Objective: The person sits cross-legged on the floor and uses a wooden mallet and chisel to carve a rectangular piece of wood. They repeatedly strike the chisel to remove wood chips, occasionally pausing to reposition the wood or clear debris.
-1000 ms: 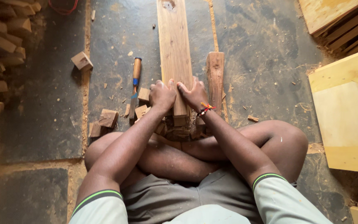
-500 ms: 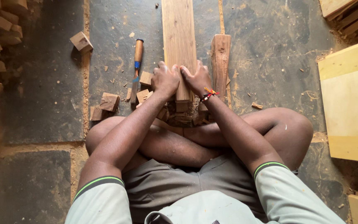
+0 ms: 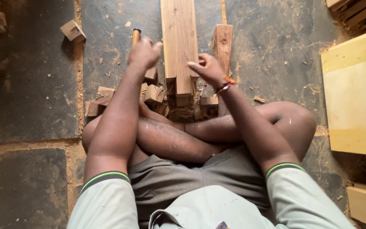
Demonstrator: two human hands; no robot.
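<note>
My left hand (image 3: 144, 53) hangs loosely curled, holding nothing, just left of the long plank (image 3: 178, 42) and over the orange-handled chisel (image 3: 136, 35). My right hand (image 3: 208, 68) is half open at the plank's near right edge, gripping nothing. Wood offcuts (image 3: 154, 93) cluster at the plank's near end.

plank (image 3: 178, 38) cut off at top edge, chisel (image 3: 136, 35) mostly behind left hand (image 3: 144, 53)

We see no packages, labels, signs or screens in this view (checked the floor, the wood stacks and both edges of the frame). Nothing printed or displayed shows anywhere, so we have nothing to log.
</note>
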